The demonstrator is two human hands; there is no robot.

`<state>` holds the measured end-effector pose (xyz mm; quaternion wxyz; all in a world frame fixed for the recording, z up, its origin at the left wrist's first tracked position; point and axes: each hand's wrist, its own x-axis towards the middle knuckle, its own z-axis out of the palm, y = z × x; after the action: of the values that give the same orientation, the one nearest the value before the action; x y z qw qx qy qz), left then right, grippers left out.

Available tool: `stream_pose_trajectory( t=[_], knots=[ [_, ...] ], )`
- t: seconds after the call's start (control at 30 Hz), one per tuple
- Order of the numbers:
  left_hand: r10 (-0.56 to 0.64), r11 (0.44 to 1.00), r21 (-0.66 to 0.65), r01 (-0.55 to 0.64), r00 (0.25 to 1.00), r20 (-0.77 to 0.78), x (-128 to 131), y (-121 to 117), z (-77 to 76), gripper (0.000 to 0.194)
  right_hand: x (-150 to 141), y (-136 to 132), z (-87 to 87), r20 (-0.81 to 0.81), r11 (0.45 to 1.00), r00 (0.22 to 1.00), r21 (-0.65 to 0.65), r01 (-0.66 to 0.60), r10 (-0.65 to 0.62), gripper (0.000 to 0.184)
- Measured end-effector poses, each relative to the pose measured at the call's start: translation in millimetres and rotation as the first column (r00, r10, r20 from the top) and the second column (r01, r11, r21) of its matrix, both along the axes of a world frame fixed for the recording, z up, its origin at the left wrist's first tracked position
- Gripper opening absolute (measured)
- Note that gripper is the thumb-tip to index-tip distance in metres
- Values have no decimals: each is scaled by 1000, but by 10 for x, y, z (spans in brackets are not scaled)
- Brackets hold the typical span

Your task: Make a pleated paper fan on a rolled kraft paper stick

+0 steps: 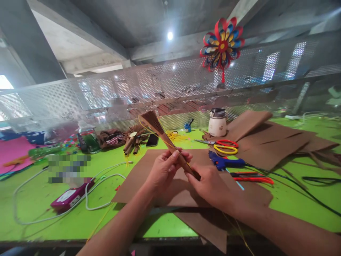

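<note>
Both hands hold a small brown paper broom [154, 122], tilted with its fringed, flared end up and to the left. My left hand [165, 169] is closed around the middle of its rolled stick, thumb on top. Lower down, my right hand [209, 181] pinches the stick near its dark bottom end. Thin yellow string runs along the fringe and stick; how it is fastened under the fingers is hidden. Beneath the hands lies a large sheet of brown paper [141, 170].
Right of the hands lie scissors [226, 146], a blue glue gun [226, 161] with a black cord, and red-handled pliers [253, 177]. A white bottle [217, 122] stands behind, beside stacked brown paper [282, 138]. At left are a purple power strip [71, 197], a white cable and a phone [152, 140].
</note>
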<state>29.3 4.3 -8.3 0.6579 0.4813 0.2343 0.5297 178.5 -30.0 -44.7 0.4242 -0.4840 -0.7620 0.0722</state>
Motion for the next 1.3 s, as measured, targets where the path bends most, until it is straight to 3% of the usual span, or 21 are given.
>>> stream_pose_trajectory(
  t=[0.13, 0.47, 0.7, 0.87, 1.07, 1.3],
  knots=[
    [-33, 999, 18, 33, 999, 0, -29, -4, 11, 25, -22, 11, 42, -204, 980, 969, -111, -165, 140, 19],
    [-52, 997, 64, 51, 999, 7, -47, 12, -18, 19, -54, -7, -42, -221, 995, 973, -70, -77, 60, 17],
    [-212, 973, 98, 211, 977, -1, -69, -19, -11, 32, -59, 26, -24, -303, 988, 948, -89, -129, 96, 18],
    [-161, 981, 107, 161, 987, -18, -88, -3, 29, 24, -31, 22, -27, -263, 990, 959, -57, -127, 108, 27],
    [-53, 994, 93, 52, 999, 7, -130, 65, 73, 23, 22, 0, -26, -190, 989, 976, 122, -80, 103, 22],
    [-22, 999, 31, 22, 1000, -13, -97, 97, 13, 24, 39, -35, 2, 42, 909, 998, 413, -64, 51, 21]
  ],
)
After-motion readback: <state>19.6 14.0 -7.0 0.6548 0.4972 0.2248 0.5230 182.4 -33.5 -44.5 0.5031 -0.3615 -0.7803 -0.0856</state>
